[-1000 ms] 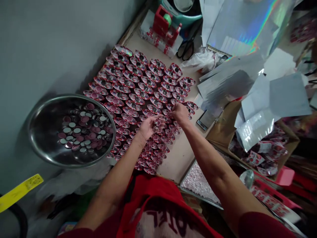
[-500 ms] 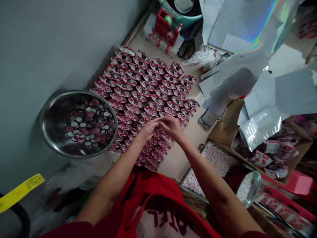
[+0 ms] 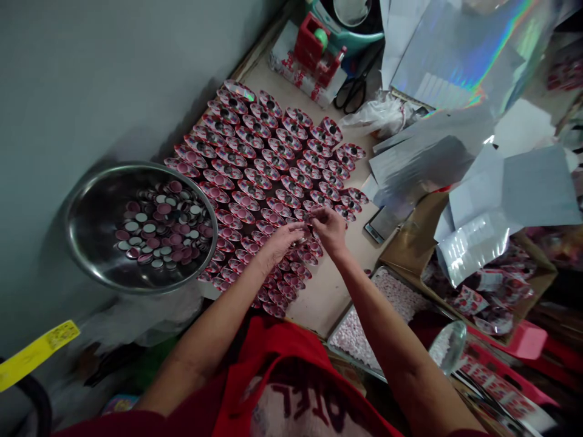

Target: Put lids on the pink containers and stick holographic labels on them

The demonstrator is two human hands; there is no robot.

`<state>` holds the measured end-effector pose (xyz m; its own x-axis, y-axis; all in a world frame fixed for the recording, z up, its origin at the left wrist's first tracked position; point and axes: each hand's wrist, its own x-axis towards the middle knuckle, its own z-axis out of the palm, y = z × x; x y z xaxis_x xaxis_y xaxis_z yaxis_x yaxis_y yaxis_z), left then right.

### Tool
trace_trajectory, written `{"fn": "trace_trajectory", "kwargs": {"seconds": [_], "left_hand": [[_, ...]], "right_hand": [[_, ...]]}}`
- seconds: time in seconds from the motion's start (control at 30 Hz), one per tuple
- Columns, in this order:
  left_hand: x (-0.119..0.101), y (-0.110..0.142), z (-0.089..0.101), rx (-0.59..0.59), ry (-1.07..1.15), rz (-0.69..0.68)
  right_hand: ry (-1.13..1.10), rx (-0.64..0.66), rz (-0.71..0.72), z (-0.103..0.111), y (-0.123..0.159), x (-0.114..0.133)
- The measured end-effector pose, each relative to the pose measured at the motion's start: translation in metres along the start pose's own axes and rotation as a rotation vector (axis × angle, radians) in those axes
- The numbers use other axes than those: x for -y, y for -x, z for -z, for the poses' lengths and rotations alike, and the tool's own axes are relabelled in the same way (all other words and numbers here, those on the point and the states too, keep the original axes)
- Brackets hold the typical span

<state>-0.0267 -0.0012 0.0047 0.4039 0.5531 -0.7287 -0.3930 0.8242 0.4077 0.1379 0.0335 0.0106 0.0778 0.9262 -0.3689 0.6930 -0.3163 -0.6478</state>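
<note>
Rows of small printed red-and-pink pouches [image 3: 255, 176] stand close together, mouths up. Pink discs show in the mouths of many nearer ones, while farther ones show dark openings. Above the near rows, my left hand [image 3: 286, 241] is closed, palm turned inward, around what look like small round discs, with pale edges showing under its fingers. My right hand [image 3: 330, 229] reaches over the pouches just to its right, thumb and fingertips pinched together. Whatever lies between those fingertips is too small to make out. A steel bowl [image 3: 91, 261] on the left holds many loose pink and white discs.
A tray of small pale pieces [image 3: 359, 334] lies right of my right forearm, beside a clear cup [image 3: 449, 349]. Beyond are a carton [image 3: 401, 243] of packets, silvery sheets [image 3: 423, 164] and a phone-like device [image 3: 376, 224]. A red tape dispenser [image 3: 314, 48] and scissors [image 3: 350, 94] sit behind.
My hands, close together before, have moved slightly apart; the right one has shifted right over the pouches. The view has shifted a little.
</note>
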Motion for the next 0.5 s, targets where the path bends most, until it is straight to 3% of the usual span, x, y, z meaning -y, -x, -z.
{"fn": "trace_trajectory", "kwargs": {"seconds": [0.1,0.27,0.37,0.5], "left_hand": [[-0.011,0.004,0.011,-0.008,0.040,0.069],[-0.022,0.001,0.029,-0.036,0.109,0.033],[-0.021,-0.002,0.035,-0.094,0.148,0.020],[-0.017,0.003,0.037,-0.212,0.210,0.009]], "right_hand": [[0.229,0.005,0.013,0.002,-0.012,0.003],[0.548,0.103,-0.052,-0.003,-0.031,0.015],[0.618,0.139,-0.110,-0.003,-0.045,0.016],[0.640,0.152,-0.082,0.003,-0.046,0.019]]}}
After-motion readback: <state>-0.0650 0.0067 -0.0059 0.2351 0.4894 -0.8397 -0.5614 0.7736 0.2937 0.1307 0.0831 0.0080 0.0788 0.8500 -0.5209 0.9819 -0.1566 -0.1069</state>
